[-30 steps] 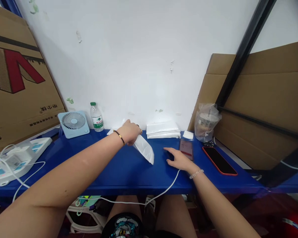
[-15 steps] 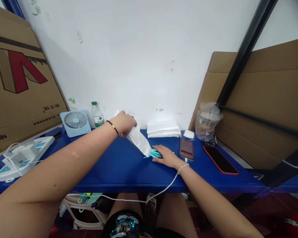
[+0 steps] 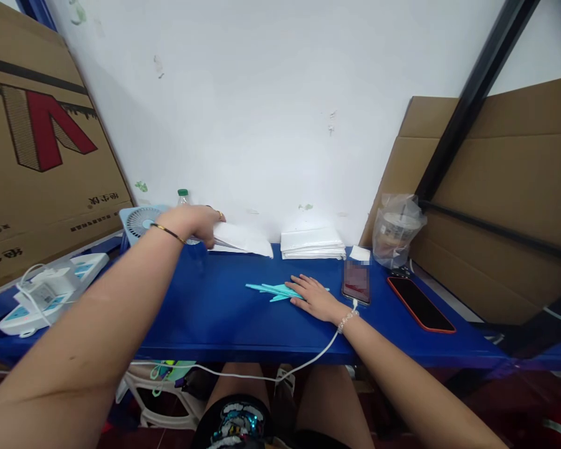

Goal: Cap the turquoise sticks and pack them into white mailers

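My left hand (image 3: 196,224) is at the back of the blue table, its fingers closed at the left end of a flat white bag (image 3: 245,240). The fingertips are partly hidden, and other white layers lie beneath. My right hand (image 3: 314,298) rests flat, fingers stretched out, over a loose bunch of thin turquoise strips (image 3: 273,289). The strips fan out leftward from under it; their right ends are mostly covered. A neat stack of folded white bags (image 3: 312,243) sits against the wall between the two hands.
A phone (image 3: 356,282) on a white cable and a red-edged phone (image 3: 421,304) lie on the right. Behind them stands a bagged drink cup (image 3: 396,231). On the left are a blue fan (image 3: 140,222), a bottle (image 3: 182,196) and a power strip (image 3: 23,321). Cardboard flanks both sides.
My left hand has moved left and back with the white bag, away from the strips. The strips now lie uncovered on their left side. My right hand has stayed in place.
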A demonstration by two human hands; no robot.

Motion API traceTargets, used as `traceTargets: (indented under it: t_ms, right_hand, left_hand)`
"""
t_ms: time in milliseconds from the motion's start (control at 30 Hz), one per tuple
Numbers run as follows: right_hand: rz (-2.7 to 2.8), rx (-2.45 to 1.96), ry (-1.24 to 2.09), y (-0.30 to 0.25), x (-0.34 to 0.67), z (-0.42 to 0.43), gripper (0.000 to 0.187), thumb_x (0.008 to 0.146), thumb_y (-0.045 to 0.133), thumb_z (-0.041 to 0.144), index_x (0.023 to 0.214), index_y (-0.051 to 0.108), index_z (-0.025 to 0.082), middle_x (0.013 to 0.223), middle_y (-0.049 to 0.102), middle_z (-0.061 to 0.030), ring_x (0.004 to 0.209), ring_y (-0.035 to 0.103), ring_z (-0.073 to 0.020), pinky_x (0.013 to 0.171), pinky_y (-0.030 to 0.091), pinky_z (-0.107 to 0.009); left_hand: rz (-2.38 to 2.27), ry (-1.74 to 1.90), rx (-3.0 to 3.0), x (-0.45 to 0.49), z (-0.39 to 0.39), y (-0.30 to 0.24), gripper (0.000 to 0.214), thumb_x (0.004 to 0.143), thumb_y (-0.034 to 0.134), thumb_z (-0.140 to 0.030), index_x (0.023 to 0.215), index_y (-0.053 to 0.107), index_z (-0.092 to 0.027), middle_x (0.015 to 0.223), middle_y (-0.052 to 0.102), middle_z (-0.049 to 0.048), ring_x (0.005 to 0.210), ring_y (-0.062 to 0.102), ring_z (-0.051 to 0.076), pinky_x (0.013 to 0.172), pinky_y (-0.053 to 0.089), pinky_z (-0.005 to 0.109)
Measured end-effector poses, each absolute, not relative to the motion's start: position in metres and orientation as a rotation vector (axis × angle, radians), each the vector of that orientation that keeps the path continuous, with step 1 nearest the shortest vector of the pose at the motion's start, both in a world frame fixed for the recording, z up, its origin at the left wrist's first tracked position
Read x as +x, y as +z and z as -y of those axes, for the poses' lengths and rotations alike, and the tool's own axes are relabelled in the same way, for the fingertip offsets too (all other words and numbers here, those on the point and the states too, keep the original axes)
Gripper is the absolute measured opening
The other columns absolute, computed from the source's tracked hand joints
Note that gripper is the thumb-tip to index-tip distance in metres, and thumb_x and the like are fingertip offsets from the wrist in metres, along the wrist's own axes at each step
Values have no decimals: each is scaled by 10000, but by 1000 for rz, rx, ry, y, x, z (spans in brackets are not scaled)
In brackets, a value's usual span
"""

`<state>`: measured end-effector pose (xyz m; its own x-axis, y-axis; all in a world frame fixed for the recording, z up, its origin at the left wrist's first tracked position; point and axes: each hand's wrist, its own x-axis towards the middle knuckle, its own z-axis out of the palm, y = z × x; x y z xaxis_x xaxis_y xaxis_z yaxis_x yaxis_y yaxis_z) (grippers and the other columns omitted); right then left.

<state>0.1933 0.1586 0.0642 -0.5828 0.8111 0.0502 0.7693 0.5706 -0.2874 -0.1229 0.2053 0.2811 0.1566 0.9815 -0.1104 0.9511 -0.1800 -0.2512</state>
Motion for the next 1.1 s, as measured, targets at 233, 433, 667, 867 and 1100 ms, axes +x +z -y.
traceTargets:
  t_ms: [233,433,667,867,1100]
  right_hand:
    - [2568,-1206,314,74,183,-145,582,901,301,557,1405,303,265,1465,304,-53,1350,234,-242,1106,151,-420]
    - [2163,-1269,336,104,222,-177,296,896,421,363,992,649,200,1013,645,-79,942,578,-201,836,434,-324]
    - [2359,-1348,700,96,218,-218,152,680,665,290,769,683,168,753,645,-28,664,562,-145,595,418,-232]
    - [2338,-1345,920,80,198,-223,148,666,663,278,744,657,151,646,606,-3,573,508,-112,499,367,-199]
    - [2199,-1341,1030,81,220,-222,188,690,654,325,759,652,150,727,658,-24,652,564,-138,559,404,-216]
  left_hand:
    - [1664,-39,-2555,-65,-242,161,812,600,673,-445,1329,380,-240,1235,527,126,1109,503,284,904,390,391]
    - [1626,-111,-2774,-37,-268,109,967,548,721,-487,1377,284,-248,1360,416,128,1239,380,307,1018,254,498]
    - [1611,-323,-3161,-39,-252,104,437,669,610,-521,958,645,-195,915,648,46,770,603,178,649,432,251]
    - [1629,-273,-3307,-32,-233,86,271,676,622,-413,814,672,-186,742,656,18,657,577,140,524,364,213]
    - [1749,-303,-3224,-49,-245,90,220,706,583,-367,790,670,-183,733,660,17,645,560,140,543,361,223]
